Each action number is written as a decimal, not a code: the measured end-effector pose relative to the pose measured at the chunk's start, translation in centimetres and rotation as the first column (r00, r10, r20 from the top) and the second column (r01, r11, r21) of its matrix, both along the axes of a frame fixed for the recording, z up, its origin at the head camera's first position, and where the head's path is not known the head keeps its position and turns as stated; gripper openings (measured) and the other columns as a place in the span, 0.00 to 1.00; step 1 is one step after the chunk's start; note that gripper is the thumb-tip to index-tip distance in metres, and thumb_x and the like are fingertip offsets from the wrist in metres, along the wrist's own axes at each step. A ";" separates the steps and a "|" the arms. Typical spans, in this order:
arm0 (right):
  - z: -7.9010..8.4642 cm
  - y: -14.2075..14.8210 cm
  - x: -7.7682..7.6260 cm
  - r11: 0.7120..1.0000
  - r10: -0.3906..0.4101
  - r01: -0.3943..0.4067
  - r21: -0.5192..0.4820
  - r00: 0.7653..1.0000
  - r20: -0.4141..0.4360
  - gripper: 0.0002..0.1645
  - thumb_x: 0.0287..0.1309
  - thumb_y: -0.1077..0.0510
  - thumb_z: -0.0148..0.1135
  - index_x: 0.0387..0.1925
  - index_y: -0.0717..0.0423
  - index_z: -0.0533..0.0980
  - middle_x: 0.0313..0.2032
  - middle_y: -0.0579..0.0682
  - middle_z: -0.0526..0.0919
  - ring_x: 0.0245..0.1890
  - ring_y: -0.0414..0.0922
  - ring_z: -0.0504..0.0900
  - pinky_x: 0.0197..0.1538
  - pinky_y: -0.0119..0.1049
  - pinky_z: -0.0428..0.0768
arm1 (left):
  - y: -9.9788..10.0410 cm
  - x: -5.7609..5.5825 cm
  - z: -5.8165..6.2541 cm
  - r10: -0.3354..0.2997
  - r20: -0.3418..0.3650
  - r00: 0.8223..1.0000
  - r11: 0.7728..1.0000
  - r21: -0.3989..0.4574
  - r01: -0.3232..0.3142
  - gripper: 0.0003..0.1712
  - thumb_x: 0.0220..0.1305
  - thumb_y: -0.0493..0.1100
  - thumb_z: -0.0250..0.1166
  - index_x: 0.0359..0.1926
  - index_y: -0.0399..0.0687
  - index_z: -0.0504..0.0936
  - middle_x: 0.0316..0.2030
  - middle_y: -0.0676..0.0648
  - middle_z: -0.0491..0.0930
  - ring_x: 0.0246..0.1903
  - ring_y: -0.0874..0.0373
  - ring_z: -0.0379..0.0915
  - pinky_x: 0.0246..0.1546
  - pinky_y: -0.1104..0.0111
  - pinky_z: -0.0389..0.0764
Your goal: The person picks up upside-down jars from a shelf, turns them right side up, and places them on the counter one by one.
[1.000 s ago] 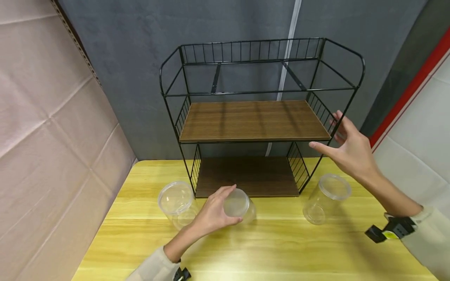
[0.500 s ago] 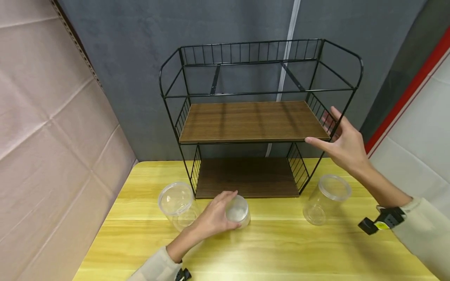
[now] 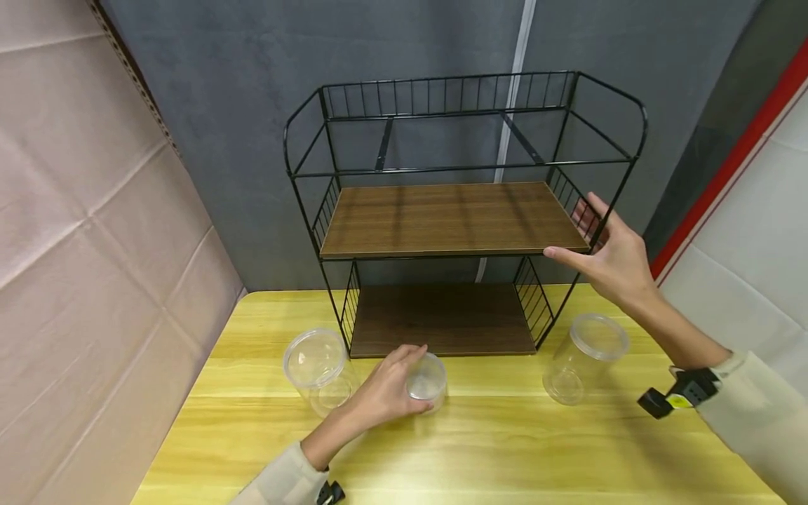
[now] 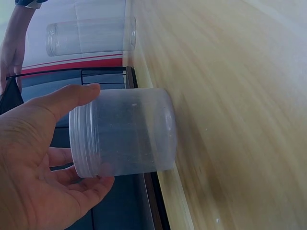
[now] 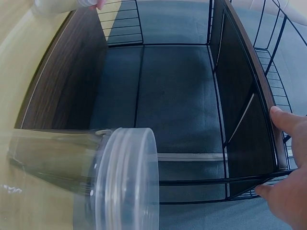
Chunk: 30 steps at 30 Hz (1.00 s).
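Observation:
My left hand [image 3: 388,393] grips a short clear plastic jar [image 4: 134,132] near its lid, thumb on one side and fingers on the other. The jar is upright at the table, in front of the rack's lower shelf. At the right side of a black wire rack [image 3: 454,167], my right hand [image 3: 615,263] holds its upright and middle wooden shelf [image 3: 448,219]. In the right wrist view, the thumb [image 3: 562,254] lies at the shelf's front edge. Some right fingers are partly hidden behind the side wires.
A wider clear jar [image 3: 315,361] stands left of my left hand. A tall clear jar [image 3: 587,358] stands right of the rack, below my right forearm. The rack's lower wooden shelf [image 3: 442,319] sits at the back of the light wood table [image 3: 492,442].
My left hand has brought the short jar from a tilt to upright and a little lower. My right hand has moved left onto the rack's side and shelf edge.

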State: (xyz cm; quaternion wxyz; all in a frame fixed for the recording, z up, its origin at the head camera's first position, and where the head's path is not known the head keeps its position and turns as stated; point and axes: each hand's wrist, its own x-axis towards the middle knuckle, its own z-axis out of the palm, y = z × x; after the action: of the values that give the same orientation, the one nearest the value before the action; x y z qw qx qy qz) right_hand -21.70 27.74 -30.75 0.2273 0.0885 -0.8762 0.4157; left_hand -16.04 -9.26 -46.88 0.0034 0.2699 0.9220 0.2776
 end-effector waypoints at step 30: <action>-0.2 0.4 0.1 0.999 -0.003 0.005 0.050 0.999 -0.032 0.62 0.58 0.54 0.82 0.84 0.52 0.54 0.68 0.62 0.78 0.60 0.28 0.76 0.52 0.06 0.68 | -1.2 1.5 3.5 0.010 -0.096 0.995 0.999 0.054 -0.005 0.62 0.52 0.60 0.84 0.81 0.44 0.64 0.75 0.41 0.69 0.71 0.42 0.69 0.66 0.48 0.80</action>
State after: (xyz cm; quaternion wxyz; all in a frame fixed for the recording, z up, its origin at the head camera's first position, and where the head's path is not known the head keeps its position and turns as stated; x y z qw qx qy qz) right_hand -21.62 28.16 -30.95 0.2398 0.0992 -0.8828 0.3915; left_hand -14.59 -10.45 -43.36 -0.0495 0.2794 0.9144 0.2888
